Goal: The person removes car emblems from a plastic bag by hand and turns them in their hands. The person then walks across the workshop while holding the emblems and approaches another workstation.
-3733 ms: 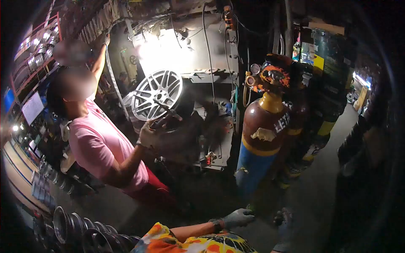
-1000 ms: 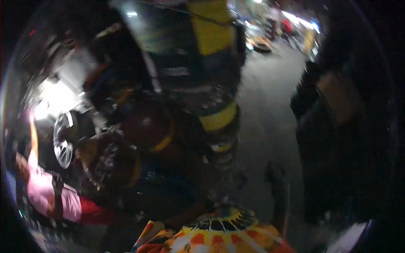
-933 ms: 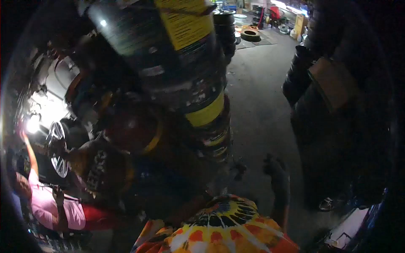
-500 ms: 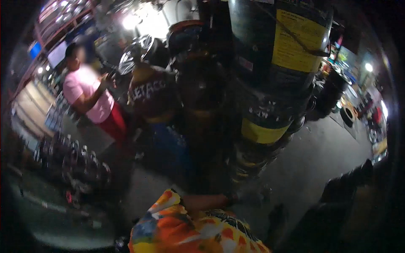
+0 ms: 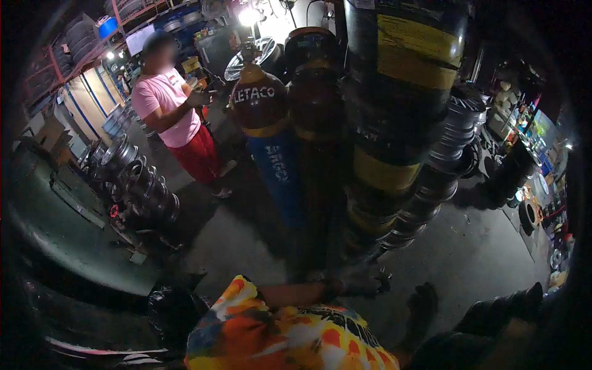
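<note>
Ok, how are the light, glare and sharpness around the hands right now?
Head view: the lamp glares at the top; left hand and right hand sit in dimness, detail hard to make out; lettering on the cylinder is readable; edges look wide-angle warped, corners black.

A tall stack of dark buckets (image 5: 364,92) is being seen standing upright, its upper part being marked by a broad yellow label (image 5: 419,52) and its middle by a yellow band (image 5: 385,172). More yellow is being glimpsed lower down, where the foot is being swallowed by shadow. Just to its right, a stack of metal wheel rims (image 5: 439,182) is being partly hidden by the buckets, its curved edges being picked out in faint light.
</note>
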Available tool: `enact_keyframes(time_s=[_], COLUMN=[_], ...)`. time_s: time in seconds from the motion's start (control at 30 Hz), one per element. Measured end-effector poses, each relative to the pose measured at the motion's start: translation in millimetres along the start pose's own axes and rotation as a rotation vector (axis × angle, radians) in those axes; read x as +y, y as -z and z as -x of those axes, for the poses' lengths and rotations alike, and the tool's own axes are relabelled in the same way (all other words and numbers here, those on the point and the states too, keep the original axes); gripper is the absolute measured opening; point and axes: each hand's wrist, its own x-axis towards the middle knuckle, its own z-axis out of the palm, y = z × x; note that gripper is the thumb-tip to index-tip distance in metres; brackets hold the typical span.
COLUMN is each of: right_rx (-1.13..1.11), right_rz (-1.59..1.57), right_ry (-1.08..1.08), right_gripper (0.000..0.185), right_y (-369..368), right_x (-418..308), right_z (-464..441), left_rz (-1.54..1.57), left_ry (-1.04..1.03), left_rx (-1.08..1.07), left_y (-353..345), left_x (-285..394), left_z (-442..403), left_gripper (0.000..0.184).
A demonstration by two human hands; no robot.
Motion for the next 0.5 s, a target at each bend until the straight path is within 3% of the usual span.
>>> enact_keyframes(time_s=[0.33,0.5], right_rx=[0.128,0.146], right_rz=[0.079,0.274], right_ry=[0.079,0.247], right_gripper=[0.039,0.038], right_y=[14.7,21.3], right_x=[3.4,1.1], right_z=[32.2,42.8], left_rz=[0.016,-0.002], left_ry=[-0.041,-0.039], left_rx=[-0.179,-0.219], left_y=[-39.5,-42.5], left_x=[2.6,-0.3], left_z=[-32.6,-32.5], left_gripper=[0.045,0.044])
